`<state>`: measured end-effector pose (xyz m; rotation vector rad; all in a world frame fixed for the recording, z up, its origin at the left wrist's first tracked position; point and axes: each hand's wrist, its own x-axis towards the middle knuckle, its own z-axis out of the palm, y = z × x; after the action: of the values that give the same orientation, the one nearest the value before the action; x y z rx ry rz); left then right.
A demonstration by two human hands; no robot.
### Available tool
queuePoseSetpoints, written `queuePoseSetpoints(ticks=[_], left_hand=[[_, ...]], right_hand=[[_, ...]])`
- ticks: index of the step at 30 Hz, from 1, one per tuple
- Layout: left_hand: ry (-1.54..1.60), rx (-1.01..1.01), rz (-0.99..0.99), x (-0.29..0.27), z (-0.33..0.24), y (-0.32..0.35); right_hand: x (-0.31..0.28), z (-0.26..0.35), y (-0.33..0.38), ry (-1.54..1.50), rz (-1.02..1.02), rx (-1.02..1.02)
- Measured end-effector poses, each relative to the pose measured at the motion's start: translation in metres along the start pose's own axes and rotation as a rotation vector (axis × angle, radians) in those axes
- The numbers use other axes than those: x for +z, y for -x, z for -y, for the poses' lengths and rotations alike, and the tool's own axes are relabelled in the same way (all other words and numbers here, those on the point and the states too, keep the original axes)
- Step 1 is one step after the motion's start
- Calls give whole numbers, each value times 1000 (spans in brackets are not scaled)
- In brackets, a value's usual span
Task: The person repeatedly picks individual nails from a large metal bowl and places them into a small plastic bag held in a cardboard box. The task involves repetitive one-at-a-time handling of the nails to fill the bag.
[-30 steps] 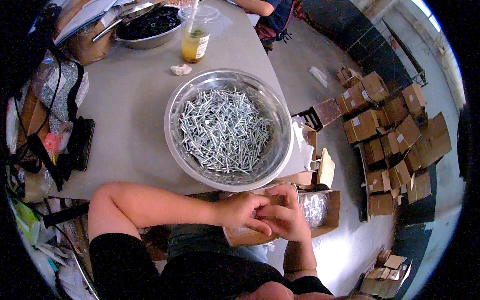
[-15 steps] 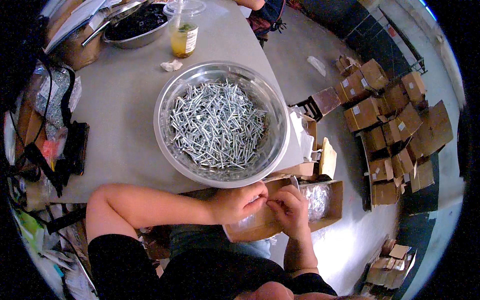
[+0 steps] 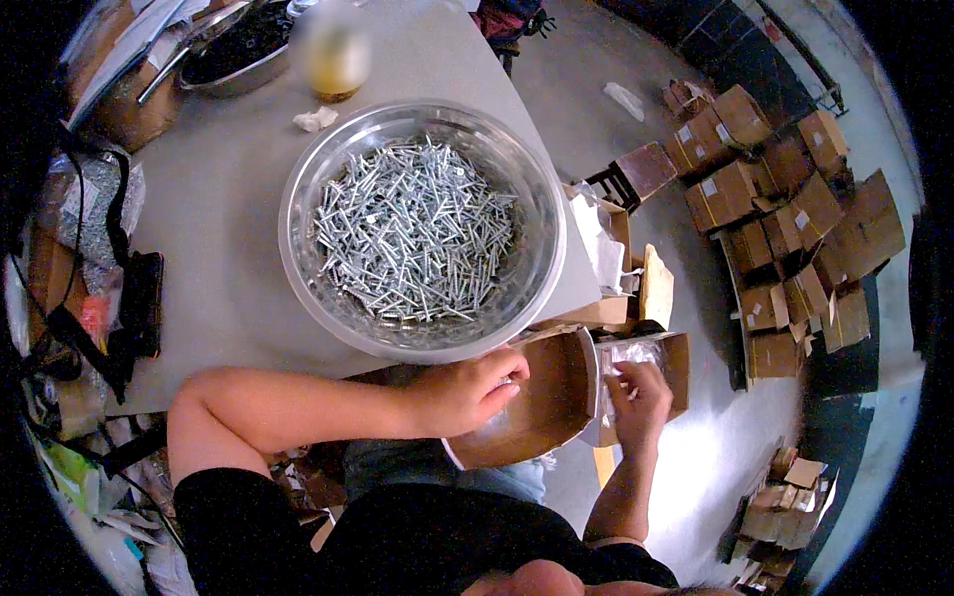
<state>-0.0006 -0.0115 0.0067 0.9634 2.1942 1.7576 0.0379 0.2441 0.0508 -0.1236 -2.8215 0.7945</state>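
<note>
A large metal bowl (image 3: 323, 298) full of silvery screws (image 3: 417, 228) stands on the table. Just below its near rim is my left hand (image 3: 467, 395), with the fingers curled in. A small shiny bit shows at its fingertips, too small to name. Under that hand sits an open cardboard box (image 3: 542, 397). My right hand (image 3: 644, 397) is over a second carton (image 3: 678, 372) to the right, its bent fingers down at clear plastic bags (image 3: 636, 353). Whether a bag is pinched there is hidden.
A cup of yellow drink (image 3: 338, 70) and a crumpled white tissue (image 3: 315, 120) lie beyond the bowl. A dark-filled metal basin (image 3: 234, 65) stands at the far left. Bagged hardware (image 3: 94, 204) lies along the left side. Stacked cartons (image 3: 785, 228) fill the floor at right.
My right hand has moved right, away from my left hand, to the plastic bags. My left hand stays curled near the bowl. The view has shifted slightly.
</note>
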Motion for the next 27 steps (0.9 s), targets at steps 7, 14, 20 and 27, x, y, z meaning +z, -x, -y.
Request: queuePoseSetpoints(ticks=[7,14,20,27], left_hand=[[54,-72,55,-2,-3,-1],[33,-127,111,-2,4,0],[-47,-50,194,1,4,7],[14,-67,149,-4,1,3]], right_hand=[[103,-10,41,87,621,-445],[96,-16,38,23,762,-388],[48,21,17,-298,684,-220],[17,38,-16,-195,574,-292]])
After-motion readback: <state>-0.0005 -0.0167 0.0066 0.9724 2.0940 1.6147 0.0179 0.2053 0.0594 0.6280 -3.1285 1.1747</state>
